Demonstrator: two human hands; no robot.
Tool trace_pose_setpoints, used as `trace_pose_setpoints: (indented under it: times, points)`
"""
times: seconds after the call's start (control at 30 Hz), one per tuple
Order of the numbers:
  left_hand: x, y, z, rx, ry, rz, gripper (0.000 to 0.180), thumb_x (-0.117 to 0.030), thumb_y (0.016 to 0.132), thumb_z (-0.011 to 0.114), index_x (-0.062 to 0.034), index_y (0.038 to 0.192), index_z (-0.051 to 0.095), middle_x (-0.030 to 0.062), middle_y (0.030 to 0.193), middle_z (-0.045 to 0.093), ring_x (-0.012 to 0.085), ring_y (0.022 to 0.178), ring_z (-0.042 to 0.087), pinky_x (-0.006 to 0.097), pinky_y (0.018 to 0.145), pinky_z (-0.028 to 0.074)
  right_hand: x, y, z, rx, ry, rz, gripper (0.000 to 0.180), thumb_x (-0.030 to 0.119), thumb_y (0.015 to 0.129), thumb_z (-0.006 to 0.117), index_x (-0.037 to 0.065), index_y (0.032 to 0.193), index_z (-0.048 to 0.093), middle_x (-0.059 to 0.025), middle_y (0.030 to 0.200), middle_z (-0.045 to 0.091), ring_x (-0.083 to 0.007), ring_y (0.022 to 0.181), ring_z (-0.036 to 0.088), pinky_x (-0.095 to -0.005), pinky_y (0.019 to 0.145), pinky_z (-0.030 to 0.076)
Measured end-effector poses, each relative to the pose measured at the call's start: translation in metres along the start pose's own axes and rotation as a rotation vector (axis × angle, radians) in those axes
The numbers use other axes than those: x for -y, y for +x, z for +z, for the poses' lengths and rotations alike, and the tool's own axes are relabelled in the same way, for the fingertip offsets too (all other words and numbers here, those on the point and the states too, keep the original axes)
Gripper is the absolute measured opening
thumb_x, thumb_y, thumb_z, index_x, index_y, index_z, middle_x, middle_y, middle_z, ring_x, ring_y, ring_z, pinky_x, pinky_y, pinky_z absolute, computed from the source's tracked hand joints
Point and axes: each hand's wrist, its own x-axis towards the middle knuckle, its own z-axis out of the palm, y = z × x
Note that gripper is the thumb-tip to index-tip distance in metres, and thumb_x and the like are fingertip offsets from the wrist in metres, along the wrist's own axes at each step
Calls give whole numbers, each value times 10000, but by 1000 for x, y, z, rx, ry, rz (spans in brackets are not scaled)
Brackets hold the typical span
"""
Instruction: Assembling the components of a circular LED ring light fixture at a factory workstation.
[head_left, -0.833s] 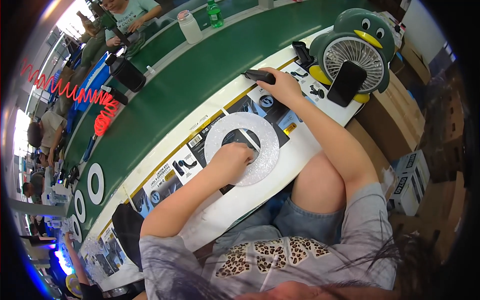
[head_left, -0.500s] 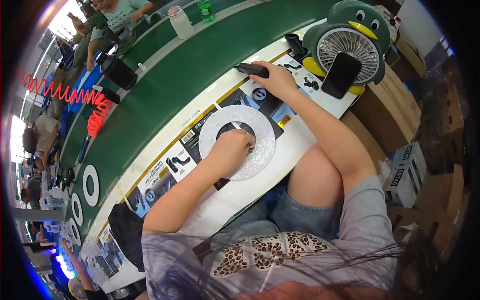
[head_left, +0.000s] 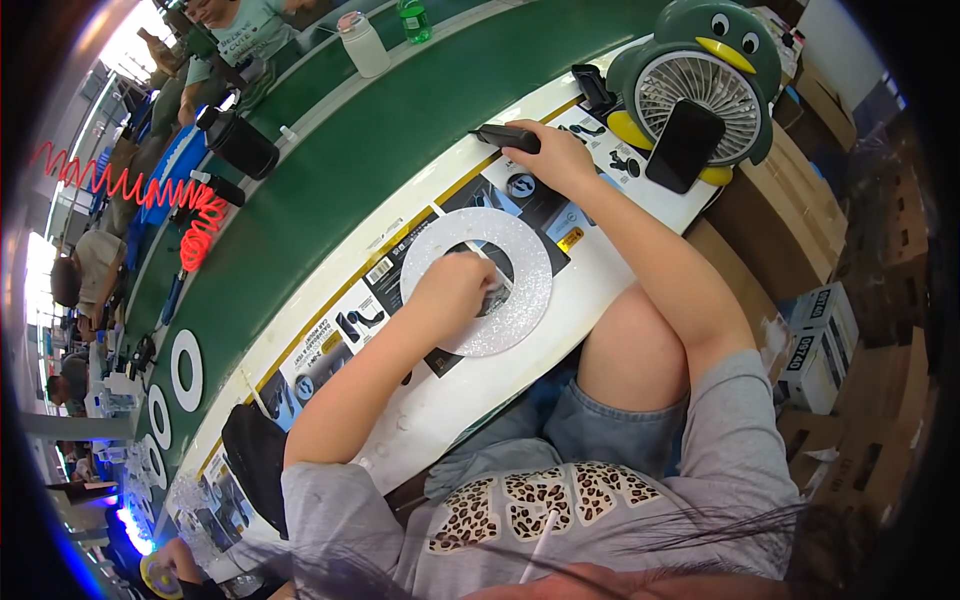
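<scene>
A wide, flat white glittery ring (head_left: 520, 318) lies on printed black-and-white cardboard packaging (head_left: 385, 268) on the white table edge in front of me. Over the left part of the ring's hole is my left hand (head_left: 458, 292), its fingers curled together; whatever they pinch, if anything, is hidden. Farther off to the right, my right hand (head_left: 560, 160) wraps round a black hand-sized object (head_left: 505, 137) with a narrow tip pointing left. That hand rests low by the table's yellow-lined edge. The exact kind of the black object does not show.
At the right stands a green penguin-shaped fan (head_left: 700, 90), a black phone (head_left: 686, 146) leaning on it. Beyond the table runs a green belt (head_left: 330, 190) with white rings (head_left: 186, 370), a dark bottle (head_left: 238, 143) and a white bottle (head_left: 363, 45). Cardboard boxes (head_left: 780, 210) stand right.
My left hand has shifted slightly up within the ring's hole, and more of the hole shows at its right. My right hand keeps its hold on the black object, nearly still.
</scene>
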Motion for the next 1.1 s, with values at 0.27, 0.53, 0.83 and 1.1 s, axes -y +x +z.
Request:
trace_pose_setpoints:
  times: [0.27,0.53,0.83,1.1]
  points:
    - [16,-9,-50,-433,-306,-143,192,71,803,637,8,975,694,130,944,704,198,814,681,285,760,540,-2,0,-4,-12,-8,-7,475,460,830,661,263,1258,601,-68,1076,698,-269,967,666,-380,803,531]
    - [8,24,-33,-422,-30,184,253,52,735,673,-25,974,704,121,948,680,267,858,665,319,769,544,-2,-1,-1,-2,22,-1,491,473,824,668,251,1257,605,-87,1052,701,-272,958,667,-382,803,526]
    - [9,45,1,-245,261,412,231,-24,754,604,10,971,676,91,1009,636,255,974,616,328,831,527,-4,-1,-2,-23,17,-10,493,475,828,668,243,1258,607,-94,1029,701,-279,951,665,-379,809,521]
    - [4,54,-14,-189,119,336,225,25,744,633,21,956,710,115,1000,673,261,950,645,321,845,529,-8,1,1,-15,23,-22,495,458,811,665,242,1252,608,-82,1044,701,-268,948,669,-384,786,532]
